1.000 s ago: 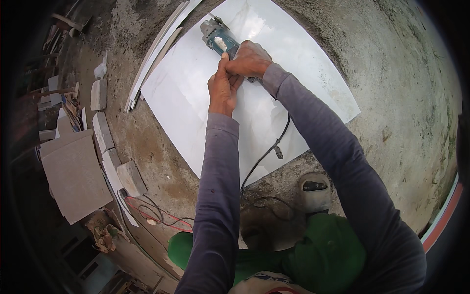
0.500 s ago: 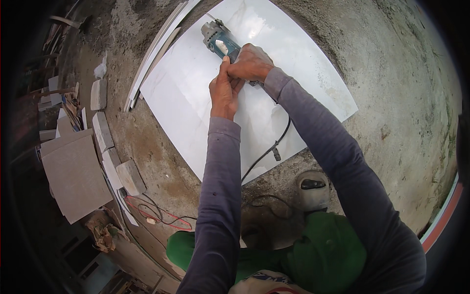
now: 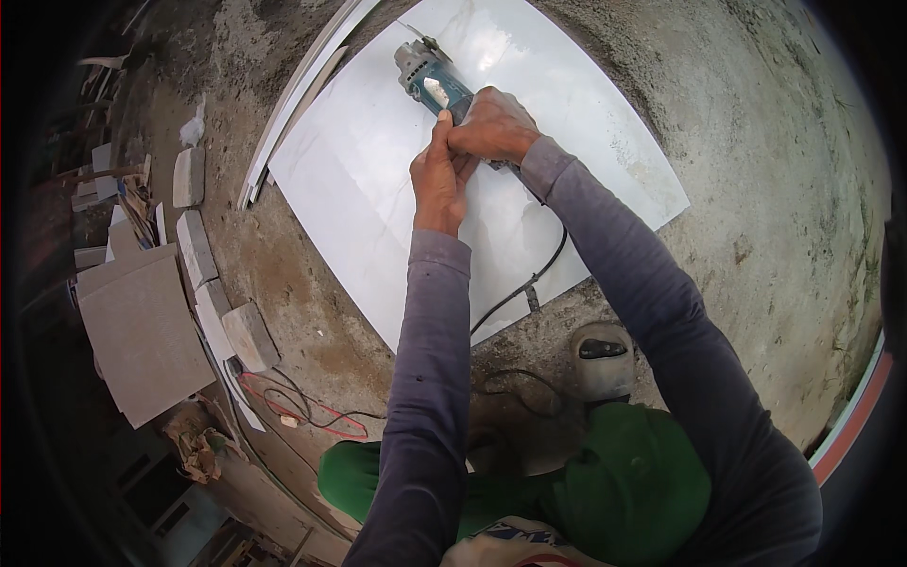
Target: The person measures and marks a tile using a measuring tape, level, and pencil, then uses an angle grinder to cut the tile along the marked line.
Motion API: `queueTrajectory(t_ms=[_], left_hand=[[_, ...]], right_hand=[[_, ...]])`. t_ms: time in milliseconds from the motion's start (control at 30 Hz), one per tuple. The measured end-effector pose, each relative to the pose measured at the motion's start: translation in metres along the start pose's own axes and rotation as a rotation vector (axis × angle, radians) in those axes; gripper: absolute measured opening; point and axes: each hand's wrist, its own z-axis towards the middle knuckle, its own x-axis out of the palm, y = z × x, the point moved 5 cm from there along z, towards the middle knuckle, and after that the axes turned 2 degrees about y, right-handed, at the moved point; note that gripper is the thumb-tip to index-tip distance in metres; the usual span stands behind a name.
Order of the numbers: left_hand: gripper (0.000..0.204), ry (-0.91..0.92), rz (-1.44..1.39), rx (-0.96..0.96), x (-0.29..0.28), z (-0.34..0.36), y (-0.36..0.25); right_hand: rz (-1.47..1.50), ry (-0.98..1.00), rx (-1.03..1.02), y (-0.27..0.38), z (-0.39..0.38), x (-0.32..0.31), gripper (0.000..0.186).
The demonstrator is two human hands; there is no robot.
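Note:
Both my hands are closed around a teal angle grinder (image 3: 436,87) held over a large white glossy tile (image 3: 359,217). My right hand (image 3: 496,125) wraps the rear of its body from above. From the left, my left hand (image 3: 440,181) grips it lower down, thumb along the side, its other fingers partly hidden. The grinder's grey head and thin disc point toward the tile's far left edge. A black power cord (image 3: 534,276) runs from behind my right hand across the tile toward me.
White strips (image 3: 300,104) lie along the tile's far left edge. Pale blocks (image 3: 196,248) line the left, beside a brown board (image 3: 144,331) and a tangle of red and black cable (image 3: 312,406). A grey container (image 3: 602,364) stands near my knee. The ground is rough concrete.
The grinder and both hands have shifted slightly right and a little nearer in the picture. The cord has moved along with them. My grip looks the same.

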Motion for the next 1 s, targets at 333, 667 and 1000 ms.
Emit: queueTrajectory(t_ms=[333, 667, 1000], left_hand=[[0.066, 0.010, -0.001, -0.001, 0.002, -0.010, 0.007], [0.066, -0.005, 0.008, -0.011, 0.008, -0.020, 0.015], [0.066, -0.010, -0.007, -0.003, 0.014, -0.036, 0.025]], right_hand=[[-0.021, -0.022, 0.002, -0.006, -0.011, 0.000, 0.058], [-0.003, -0.023, 0.009, -0.014, -0.020, -0.001, 0.052], [0.006, -0.054, 0.000, -0.027, -0.034, 0.001, 0.047]])
